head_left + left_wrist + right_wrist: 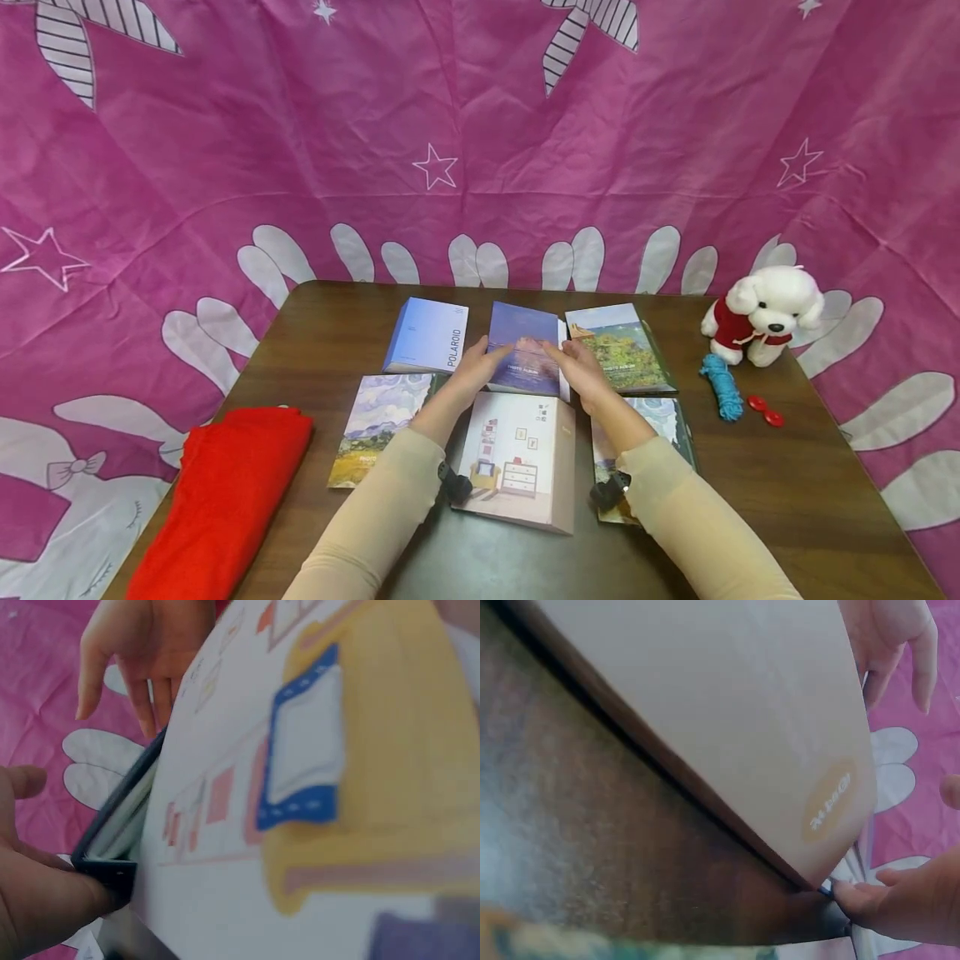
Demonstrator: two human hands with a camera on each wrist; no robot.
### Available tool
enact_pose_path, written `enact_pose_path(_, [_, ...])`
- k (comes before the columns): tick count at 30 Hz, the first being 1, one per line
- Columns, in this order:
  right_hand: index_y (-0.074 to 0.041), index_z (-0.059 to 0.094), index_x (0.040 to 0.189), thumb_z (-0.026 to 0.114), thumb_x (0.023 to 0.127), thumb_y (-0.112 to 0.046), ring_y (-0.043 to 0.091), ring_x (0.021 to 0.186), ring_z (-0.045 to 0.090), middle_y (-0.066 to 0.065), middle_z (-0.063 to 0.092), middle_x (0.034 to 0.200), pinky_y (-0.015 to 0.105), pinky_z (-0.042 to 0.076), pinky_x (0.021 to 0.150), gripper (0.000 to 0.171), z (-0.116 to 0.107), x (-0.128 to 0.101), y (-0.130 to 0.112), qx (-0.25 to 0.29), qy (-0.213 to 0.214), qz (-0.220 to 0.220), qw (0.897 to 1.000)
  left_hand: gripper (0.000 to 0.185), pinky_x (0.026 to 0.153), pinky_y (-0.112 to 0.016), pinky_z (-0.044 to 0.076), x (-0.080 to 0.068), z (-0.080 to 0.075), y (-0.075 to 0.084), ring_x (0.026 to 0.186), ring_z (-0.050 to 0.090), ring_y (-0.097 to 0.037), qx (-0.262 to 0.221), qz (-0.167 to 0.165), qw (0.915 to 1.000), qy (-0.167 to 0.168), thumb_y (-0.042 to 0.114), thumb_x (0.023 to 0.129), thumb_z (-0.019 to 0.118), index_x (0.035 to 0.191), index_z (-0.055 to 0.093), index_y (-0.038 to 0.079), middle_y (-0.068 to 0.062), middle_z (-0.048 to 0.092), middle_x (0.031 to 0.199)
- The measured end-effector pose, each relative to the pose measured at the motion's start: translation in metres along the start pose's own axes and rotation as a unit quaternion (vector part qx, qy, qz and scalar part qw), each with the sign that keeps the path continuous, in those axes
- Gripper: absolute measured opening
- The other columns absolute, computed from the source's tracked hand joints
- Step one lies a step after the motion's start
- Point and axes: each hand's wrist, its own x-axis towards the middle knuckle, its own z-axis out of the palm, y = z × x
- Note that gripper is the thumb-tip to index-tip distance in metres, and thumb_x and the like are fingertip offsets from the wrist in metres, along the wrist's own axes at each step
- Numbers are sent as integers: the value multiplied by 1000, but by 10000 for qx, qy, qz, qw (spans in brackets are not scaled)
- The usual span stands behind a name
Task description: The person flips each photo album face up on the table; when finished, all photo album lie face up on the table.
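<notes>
A blue photo album point(525, 333) lies in the middle of the back row on the brown table point(750, 500). My left hand point(476, 367) touches its left edge and my right hand point(581, 371) its right edge, fingers fairly straight, thumbs free. In the left wrist view my left hand point(34, 900) presses the dark album corner point(112, 859), and my right hand point(142, 652) touches the far edge. The right wrist view shows my right hand point(900, 904) with fingertips at the corner and my left hand point(892, 637) beyond. A beige album point(517, 458) with a room picture lies just in front.
Other albums surround it: a Polaroid one point(429, 336), a landscape one point(622, 346), a painted one point(378, 425), another under my right forearm point(660, 417). Red cloth point(225, 492) lies left. A plush dog point(761, 315), blue cord point(723, 387) and red buttons point(765, 408) sit right.
</notes>
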Motion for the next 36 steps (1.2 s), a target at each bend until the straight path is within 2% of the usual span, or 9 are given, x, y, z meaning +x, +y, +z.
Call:
enact_pose_path(3, [4, 21, 158, 57, 103, -41, 37, 152, 19, 21, 20, 165, 52, 21, 122, 79, -2, -2, 0, 188, 13, -11, 9998, 92, 122, -56, 13, 0, 0, 1, 153, 13, -38, 177, 7, 9997, 169, 52, 98, 58, 160, 16, -1, -19, 17, 167])
enact_pose_path(11, [7, 24, 156, 50, 107, -28, 39, 149, 29, 26, 27, 161, 47, 26, 121, 65, -22, -7, -4, 939, -118, -301, 9951, 69, 118, -58, 27, 4, 0, 6, 144, 36, -39, 377, 625, 9966, 389, 38, 102, 56, 157, 31, 4, -18, 43, 154])
enact_pose_path(16, [11, 29, 150, 46, 108, -23, 41, 145, 35, 32, 36, 154, 47, 28, 120, 57, -48, -16, -8, 940, -59, -662, 9934, 69, 119, -55, 26, 8, 10, 13, 147, 31, -39, 1068, 1184, 9828, 932, 34, 103, 56, 157, 30, 0, -19, 32, 160])
enact_pose_path(19, [11, 28, 152, 45, 109, -27, 41, 145, 36, 33, 35, 154, 47, 27, 120, 60, -68, -22, -11, 894, 145, -776, 9929, 69, 120, -54, 25, 7, 24, 21, 150, 27, -37, 1147, 1369, 9799, 883, 37, 103, 54, 158, 29, 3, -16, 26, 165])
enact_pose_path(22, [8, 23, 156, 43, 110, -30, 39, 147, 32, 31, 32, 157, 46, 26, 121, 63, -90, -26, -13, 903, 357, -805, 9920, 66, 98, -40, 50, 7, 43, 28, 112, 61, -23, 867, 1484, 9839, 494, 38, 104, 53, 158, 32, 5, -12, 58, 132])
enact_pose_path(26, [4, 27, 156, 49, 108, -31, 38, 149, 28, 26, 30, 160, 45, 24, 122, 63, -117, -23, -6, 989, 711, -749, 9897, 61, 73, -37, 48, 8, 71, 35, 75, 52, -17, 564, 1377, 9885, 283, 36, 104, 54, 155, 40, 7, -13, 59, 98])
enact_pose_path(28, [1, 33, 154, 53, 106, -37, 37, 150, 25, 22, 30, 160, 48, 21, 122, 65, -129, -21, 1, 835, 870, -674, 9904, 58, 91, -42, 50, 10, 84, 36, 101, 61, -23, 490, 1206, 9913, 218, 35, 104, 54, 154, 42, 9, -19, 63, 121])
enact_pose_path(31, [-3, 40, 152, 58, 101, -47, 38, 151, 17, 19, 28, 161, 56, 12, 123, 69, -144, -19, 13, 585, 747, -467, 9944, 56, 111, -47, 41, 13, 101, 37, 137, 48, -32, 266, 914, 9954, -141, 34, 106, 51, 156, 40, 10, -18, 50, 150])
enact_pose_path(36, [-3, 25, 159, 53, 102, -53, 38, 154, 0, 18, 8, 168, 59, 2, 122, 80, -156, -20, 23, 441, 164, 64, 9989, 64, 120, -47, 28, 19, 120, 35, 149, 31, -30, -234, 388, 9970, -627, 37, 106, 50, 157, 33, 4, -12, 35, 161])
